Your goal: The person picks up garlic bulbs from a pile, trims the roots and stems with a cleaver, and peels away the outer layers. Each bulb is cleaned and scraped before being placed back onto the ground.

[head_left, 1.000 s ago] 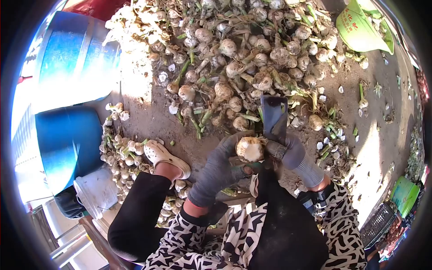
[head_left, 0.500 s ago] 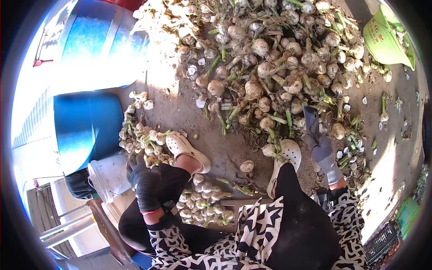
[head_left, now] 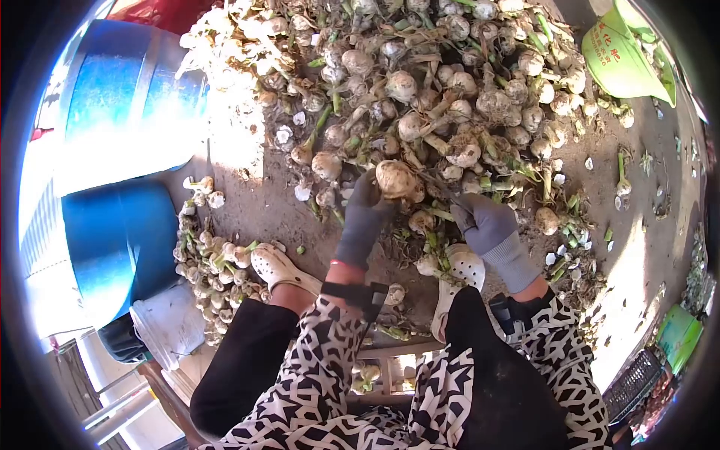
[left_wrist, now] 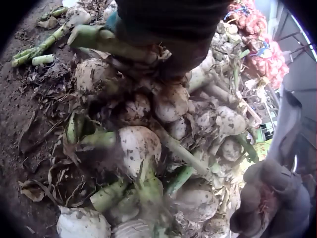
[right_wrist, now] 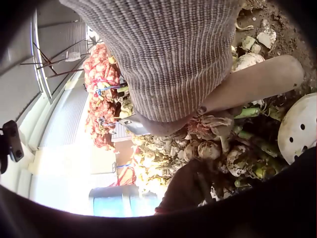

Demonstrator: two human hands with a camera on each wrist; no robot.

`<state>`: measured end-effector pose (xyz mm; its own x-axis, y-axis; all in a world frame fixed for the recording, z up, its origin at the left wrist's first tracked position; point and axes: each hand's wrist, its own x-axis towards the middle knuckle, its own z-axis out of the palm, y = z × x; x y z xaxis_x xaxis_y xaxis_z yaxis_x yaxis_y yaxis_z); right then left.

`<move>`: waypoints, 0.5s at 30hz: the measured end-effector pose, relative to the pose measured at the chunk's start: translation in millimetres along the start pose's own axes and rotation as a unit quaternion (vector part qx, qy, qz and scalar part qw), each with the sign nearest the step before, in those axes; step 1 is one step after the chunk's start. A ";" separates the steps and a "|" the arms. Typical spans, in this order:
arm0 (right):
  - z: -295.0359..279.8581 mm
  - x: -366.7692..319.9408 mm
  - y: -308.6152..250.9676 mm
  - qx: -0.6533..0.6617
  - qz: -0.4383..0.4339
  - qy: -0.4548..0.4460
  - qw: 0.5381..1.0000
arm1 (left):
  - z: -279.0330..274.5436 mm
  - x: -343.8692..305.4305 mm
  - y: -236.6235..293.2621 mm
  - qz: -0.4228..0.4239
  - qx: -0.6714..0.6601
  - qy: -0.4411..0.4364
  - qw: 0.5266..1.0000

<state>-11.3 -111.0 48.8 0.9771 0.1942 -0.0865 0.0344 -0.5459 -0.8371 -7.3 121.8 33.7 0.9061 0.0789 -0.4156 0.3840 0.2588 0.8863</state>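
Observation:
In the head view my gloved left hand (head_left: 365, 219) grips a large garlic bulb (head_left: 397, 180) at the near edge of the heap. The left wrist view has that dark glove (left_wrist: 168, 34) at the top, beside a thick green stalk (left_wrist: 111, 44). My gloved right hand (head_left: 491, 225) holds a knife, its pale wooden handle (right_wrist: 262, 84) sticking out behind the cuff. The blade (left_wrist: 285, 124) shows in the left wrist view. Dirty garlic with stalks (head_left: 401, 86) is heaped in front of both hands.
Trimmed garlic (head_left: 214, 277) lies in a pile at the left, near a blue barrel (head_left: 120, 247) and a white bucket (head_left: 169, 322). My clogs (head_left: 281, 268) stand on the ground. A green bag (head_left: 622, 52) is at the far right.
The earlier garlic bulb, cut flat on one side, left my left hand, which was over the left pile half a second ago. That hand has swung to the heap and taken another bulb. The right hand moved inward.

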 end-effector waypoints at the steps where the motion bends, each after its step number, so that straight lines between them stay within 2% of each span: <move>1: -3.3 7.2 -6.5 -0.086 -0.077 -0.021 0.993 | -8.8 -13.8 -0.6 0.008 -0.036 -0.065 0.997; 2: -6.4 10.2 -14.7 -0.170 -0.154 -0.043 0.972 | -5.9 -30.0 8.1 0.007 -0.035 -0.063 0.997; 4: -12.9 8.8 -33.2 -0.212 -0.175 -0.074 0.959 | -0.2 -53.4 24.3 0.051 -0.027 -0.127 0.990; 6: -22.1 0.6 -49.6 -0.249 -0.228 -0.070 0.939 | 1.6 -67.6 37.3 0.057 0.014 -0.139 0.989; 8: -29.5 -10.4 -60.7 -0.260 -0.249 -0.046 0.932 | 23.6 -94.5 66.3 0.020 -0.023 -0.147 0.989; 9: -33.0 -16.3 -64.8 -0.268 -0.267 -0.025 0.925 | 31.6 -99.4 73.5 0.024 0.112 -0.100 0.988; 13: -48.6 -34.7 -70.9 -0.288 -0.269 -0.036 0.918 | 35.2 -107.0 54.7 0.047 0.145 -0.075 0.986; 15: -53.2 -41.7 -68.9 -0.246 -0.296 -0.010 0.923 | 42.0 -110.5 52.0 0.073 0.134 -0.074 0.986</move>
<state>-43.3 -124.9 138.8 0.7532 0.5887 0.2936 0.6564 -0.6432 -0.3943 -80.0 86.1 134.3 0.9633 -0.0501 -0.2637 0.2635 -0.0092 0.9646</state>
